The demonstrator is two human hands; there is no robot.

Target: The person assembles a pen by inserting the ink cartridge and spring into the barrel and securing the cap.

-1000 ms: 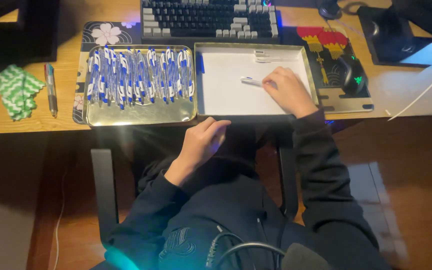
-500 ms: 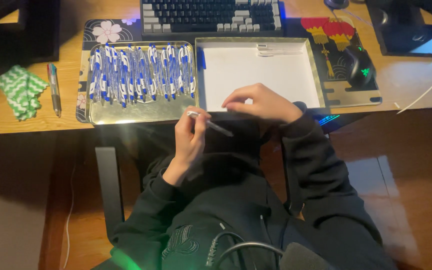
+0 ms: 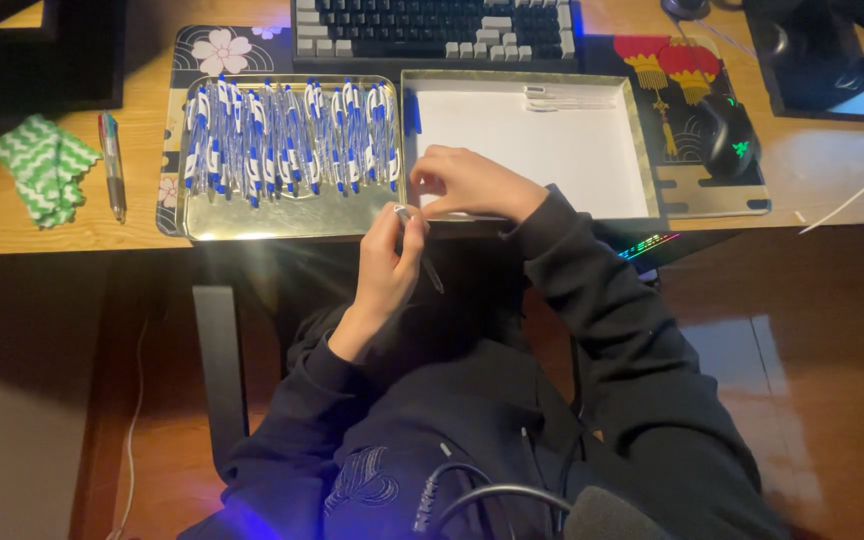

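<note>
My left hand (image 3: 389, 262) holds a slim clear pen barrel (image 3: 422, 252) just below the desk's front edge, its tip pointing down and right. My right hand (image 3: 464, 182) rests over the near left corner of a white shallow tray (image 3: 592, 150), fingers curled beside the top of the barrel; whether it grips anything I cannot tell. A gold tray (image 3: 282, 218) to the left is filled with several blue-and-white pens (image 3: 287, 135) lying side by side. A few clear parts (image 3: 567, 98) lie at the white tray's far edge.
A keyboard (image 3: 437, 30) sits behind the trays on a patterned desk mat (image 3: 227, 48). A dark mouse (image 3: 729, 135) lies to the right. On the left lie a multicolour pen (image 3: 112, 165) and a green-and-white cloth (image 3: 44, 165). A white cable (image 3: 857, 190) crosses the right.
My right hand drew back from the middle of the white tray to its near left corner. My left hand rose from my lap, took the pen barrel and lifted it toward the desk edge.
</note>
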